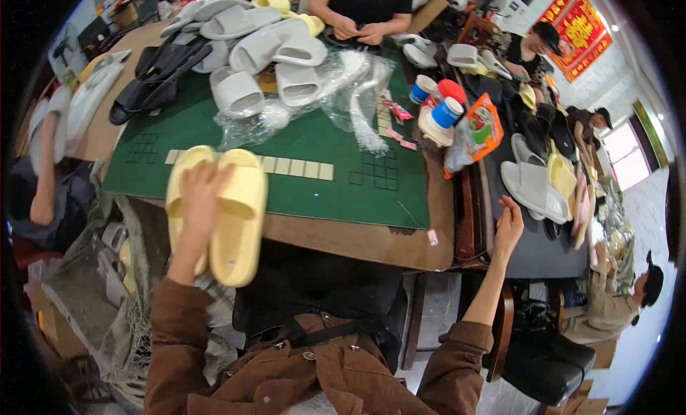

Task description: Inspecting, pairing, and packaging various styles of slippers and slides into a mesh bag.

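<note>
If the left hand (203, 193), clasping two pale-yellow foam slippers (239, 236) over the green-topped surface's near edge (343, 211), slackens, one could drop; right hand (508, 225) half-curled, empty.

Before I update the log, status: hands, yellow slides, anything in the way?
Left hand gripping two yellow slide sandals. Right hand looks empty. Nothing blocking either hand; grey slides, clear plastic wrap clutter green mat beyond.
</note>
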A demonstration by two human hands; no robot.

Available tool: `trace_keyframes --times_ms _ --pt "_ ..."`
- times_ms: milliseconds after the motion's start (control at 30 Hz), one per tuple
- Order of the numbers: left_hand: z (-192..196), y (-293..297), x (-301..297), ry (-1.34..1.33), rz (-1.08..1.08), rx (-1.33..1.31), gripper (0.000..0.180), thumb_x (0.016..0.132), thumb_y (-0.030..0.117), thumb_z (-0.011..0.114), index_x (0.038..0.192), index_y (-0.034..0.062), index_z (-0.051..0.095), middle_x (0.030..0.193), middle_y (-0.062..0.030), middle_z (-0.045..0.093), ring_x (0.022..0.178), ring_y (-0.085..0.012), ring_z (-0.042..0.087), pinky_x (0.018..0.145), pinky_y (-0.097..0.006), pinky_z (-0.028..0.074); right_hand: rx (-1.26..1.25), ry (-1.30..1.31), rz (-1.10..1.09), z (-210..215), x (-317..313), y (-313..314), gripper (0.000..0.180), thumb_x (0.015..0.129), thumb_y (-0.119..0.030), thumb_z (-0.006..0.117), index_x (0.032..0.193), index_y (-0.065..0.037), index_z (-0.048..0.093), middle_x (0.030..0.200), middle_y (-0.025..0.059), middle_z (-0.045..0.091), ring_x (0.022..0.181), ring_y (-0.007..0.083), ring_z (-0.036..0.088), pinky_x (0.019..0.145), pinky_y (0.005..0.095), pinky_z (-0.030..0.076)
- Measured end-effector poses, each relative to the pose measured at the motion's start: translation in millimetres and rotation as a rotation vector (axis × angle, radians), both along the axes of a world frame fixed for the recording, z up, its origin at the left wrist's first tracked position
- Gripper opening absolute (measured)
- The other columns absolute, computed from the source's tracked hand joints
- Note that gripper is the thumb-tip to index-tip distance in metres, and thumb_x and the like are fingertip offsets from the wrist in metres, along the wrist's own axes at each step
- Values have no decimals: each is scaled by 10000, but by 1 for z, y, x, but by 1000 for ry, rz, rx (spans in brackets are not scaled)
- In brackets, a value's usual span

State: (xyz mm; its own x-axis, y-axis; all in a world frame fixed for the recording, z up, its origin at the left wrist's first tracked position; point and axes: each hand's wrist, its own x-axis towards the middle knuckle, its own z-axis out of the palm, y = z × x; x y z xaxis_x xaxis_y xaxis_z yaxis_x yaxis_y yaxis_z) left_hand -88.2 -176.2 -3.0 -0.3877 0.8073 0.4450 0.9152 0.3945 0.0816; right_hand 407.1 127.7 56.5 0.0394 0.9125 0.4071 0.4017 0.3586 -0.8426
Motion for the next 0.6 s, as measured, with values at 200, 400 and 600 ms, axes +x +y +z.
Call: trace_keyframes --times_ms 200,400,600 --pt "4 -29 -139 47 82 -6 598 745 -82 458 1248 211 594 1211 -105 585 1164 -306 492 1011 -429 339 171 -60 -237 -8 29 33 287 941 -120 510 1198 7 541 1073 96 587 832 151 528 694 271 435" --pt "13 -49 -239 341 323 -206 571 866 26 450 1370 294 449 1359 -93 479 1275 -327 405 1062 -505 267 397 -416 -545 10 58 71 506 869 -170 607 1304 26 436 1202 199 508 1125 374 493 924 413 416" --pt "8 -44 -265 299 574 -484 763 874 -16 436 1468 390 183 1455 -89 357 1354 -341 294 1015 -671 226 -8 -671 -479 42 85 98 588 822 -440 618 1194 10 551 1106 196 602 1073 364 552 906 420 423"
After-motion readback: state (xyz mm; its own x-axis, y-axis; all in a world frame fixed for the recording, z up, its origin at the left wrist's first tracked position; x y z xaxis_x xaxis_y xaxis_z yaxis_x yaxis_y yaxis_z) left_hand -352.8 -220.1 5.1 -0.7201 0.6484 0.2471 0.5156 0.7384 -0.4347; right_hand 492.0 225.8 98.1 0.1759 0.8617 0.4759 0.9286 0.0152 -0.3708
